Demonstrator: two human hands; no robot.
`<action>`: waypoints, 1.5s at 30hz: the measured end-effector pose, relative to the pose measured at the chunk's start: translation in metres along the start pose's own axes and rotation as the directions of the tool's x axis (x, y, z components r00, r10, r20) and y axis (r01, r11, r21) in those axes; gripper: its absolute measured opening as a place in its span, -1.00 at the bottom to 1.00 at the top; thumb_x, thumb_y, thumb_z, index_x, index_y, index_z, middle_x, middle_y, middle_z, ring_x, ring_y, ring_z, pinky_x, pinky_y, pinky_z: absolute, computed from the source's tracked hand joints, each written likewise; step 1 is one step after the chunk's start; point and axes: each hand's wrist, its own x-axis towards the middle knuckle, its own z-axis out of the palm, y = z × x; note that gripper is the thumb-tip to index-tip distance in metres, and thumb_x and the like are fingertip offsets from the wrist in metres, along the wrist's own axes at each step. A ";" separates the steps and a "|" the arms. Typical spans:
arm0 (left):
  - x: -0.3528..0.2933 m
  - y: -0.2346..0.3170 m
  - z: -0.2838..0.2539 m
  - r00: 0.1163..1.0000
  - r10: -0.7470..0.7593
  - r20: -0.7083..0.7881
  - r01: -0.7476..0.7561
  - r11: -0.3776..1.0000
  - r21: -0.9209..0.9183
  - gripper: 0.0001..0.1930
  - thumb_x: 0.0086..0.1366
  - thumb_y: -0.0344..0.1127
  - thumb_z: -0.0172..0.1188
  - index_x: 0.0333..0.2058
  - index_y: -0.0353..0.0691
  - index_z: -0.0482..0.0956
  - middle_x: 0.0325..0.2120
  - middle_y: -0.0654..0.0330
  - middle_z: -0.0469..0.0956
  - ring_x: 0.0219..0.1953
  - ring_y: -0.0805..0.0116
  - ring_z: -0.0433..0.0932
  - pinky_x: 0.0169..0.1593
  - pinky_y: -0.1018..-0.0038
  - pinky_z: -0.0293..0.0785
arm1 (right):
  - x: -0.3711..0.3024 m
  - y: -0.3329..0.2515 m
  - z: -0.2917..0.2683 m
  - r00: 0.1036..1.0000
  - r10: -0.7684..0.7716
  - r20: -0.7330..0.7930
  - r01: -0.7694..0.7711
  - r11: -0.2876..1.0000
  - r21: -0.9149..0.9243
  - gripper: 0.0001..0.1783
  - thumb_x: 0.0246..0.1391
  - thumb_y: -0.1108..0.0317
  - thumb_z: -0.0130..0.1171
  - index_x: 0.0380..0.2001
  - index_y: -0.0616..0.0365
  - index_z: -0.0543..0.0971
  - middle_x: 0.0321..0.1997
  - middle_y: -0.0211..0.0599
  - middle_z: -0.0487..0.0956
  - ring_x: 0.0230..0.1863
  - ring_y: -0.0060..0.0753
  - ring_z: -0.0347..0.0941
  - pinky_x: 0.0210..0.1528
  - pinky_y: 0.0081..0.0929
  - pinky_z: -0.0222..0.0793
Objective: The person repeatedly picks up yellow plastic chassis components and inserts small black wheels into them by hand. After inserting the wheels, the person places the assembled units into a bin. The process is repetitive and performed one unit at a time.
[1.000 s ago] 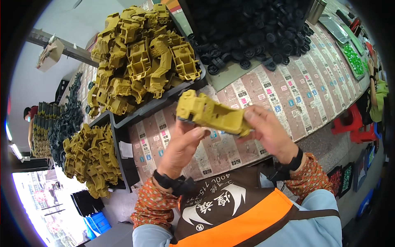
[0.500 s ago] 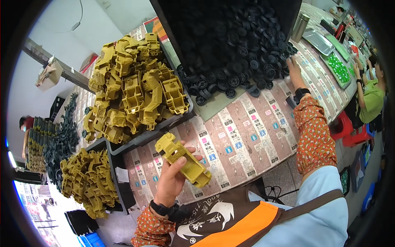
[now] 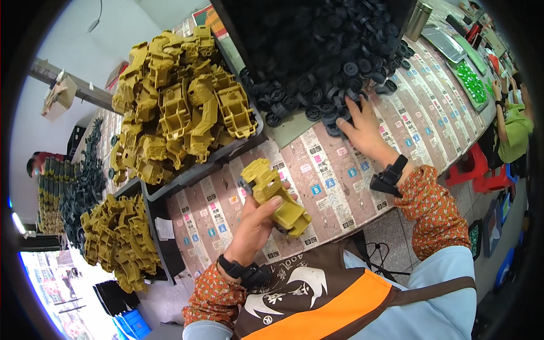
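Observation:
In my left hand [image 3: 253,226] is a yellow plastic toy truck body [image 3: 273,195], my thumb across it and my fingers round its side. It is held tilted above the near part of the table. A dark round part, like a wheel, shows at its left edge. My right hand [image 3: 362,127] reaches into the near edge of a heap of black toy wheels [image 3: 317,93], thumb and fingers apart, fingertips touching wheels. The wheels spill out of a large dark bin [image 3: 241,42].
To the left, a dark crate [image 3: 195,170] is heaped with yellow truck bodies [image 3: 181,107]; a lower pile [image 3: 122,241] lies beside it. A steel flask [image 3: 418,21] and a tray of green pieces [image 3: 470,82] stand at right. Red stools [image 3: 470,169] and another person [image 3: 515,122] are farther right.
My right hand has moved left, from the heap's right side to the wheels at its near edge. My left hand has shifted right and slightly up with the truck body, turning it a little.

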 end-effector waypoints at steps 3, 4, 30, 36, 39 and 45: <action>0.001 0.001 0.008 0.999 -0.038 0.006 0.039 0.998 -0.047 -0.36 0.44 -0.30 0.18 0.38 -0.16 0.10 0.18 0.03 0.43 0.19 0.10 0.52 0.26 0.07 0.51 | -0.021 -0.032 -0.008 0.988 -0.059 0.142 0.047 0.995 0.086 -0.13 0.14 0.02 0.29 0.49 -0.13 0.24 0.53 0.44 0.04 0.52 0.59 -0.10 0.51 0.27 -0.12; 0.000 0.001 0.009 0.999 -0.049 0.003 0.050 0.996 -0.073 -0.37 0.45 -0.31 0.18 0.37 -0.16 0.08 0.17 0.05 0.43 0.17 0.13 0.53 0.26 0.09 0.51 | -0.026 -0.043 -0.012 0.977 -0.079 0.198 0.057 0.992 0.117 -0.11 0.12 0.05 0.31 0.49 -0.15 0.23 0.54 0.43 0.02 0.53 0.60 -0.13 0.52 0.28 -0.14; -0.017 -0.005 -0.002 0.997 -0.081 0.015 0.082 0.990 -0.115 -0.33 0.48 0.15 0.13 0.32 -0.13 0.15 0.06 -0.07 0.49 -0.02 0.08 0.65 -0.04 0.14 0.74 | -0.064 -0.074 -0.074 0.964 0.111 0.242 -0.196 0.911 0.362 -0.78 0.22 0.47 0.25 -0.16 0.23 0.41 -0.27 -0.19 0.59 -0.27 -0.37 0.56 -0.28 -0.35 0.42; -0.025 -0.007 0.010 0.994 -0.077 0.077 0.080 0.996 -0.041 -0.30 0.45 0.14 0.19 0.31 -0.19 0.16 0.05 -0.05 0.50 -0.04 0.11 0.65 -0.09 0.17 0.75 | -0.090 -0.143 -0.061 0.896 0.054 0.442 -0.403 0.519 0.754 -0.72 0.35 0.56 0.09 0.09 0.21 0.48 -0.06 -0.29 0.66 -0.07 -0.56 0.63 -0.14 -0.62 0.59; -0.029 -0.010 0.011 0.992 -0.074 0.104 0.077 0.997 -0.021 -0.28 0.43 0.10 0.23 0.33 -0.18 0.14 0.06 -0.03 0.51 -0.07 0.13 0.67 -0.09 0.18 0.75 | -0.099 -0.161 -0.041 0.900 0.044 0.433 -0.405 0.448 0.797 -0.70 0.36 0.59 0.06 0.12 0.26 0.50 -0.03 -0.28 0.66 -0.04 -0.54 0.64 -0.07 -0.60 0.62; -0.029 -0.019 0.006 0.993 -0.070 0.092 0.072 0.997 -0.015 -0.31 0.45 0.05 0.24 0.33 -0.19 0.15 0.06 -0.02 0.50 -0.09 0.14 0.68 -0.10 0.20 0.74 | -0.109 -0.167 -0.034 0.904 0.008 0.427 -0.384 0.453 0.804 -0.69 0.36 0.60 0.04 0.13 0.35 0.50 -0.04 -0.27 0.66 -0.05 -0.63 0.60 -0.05 -0.57 0.60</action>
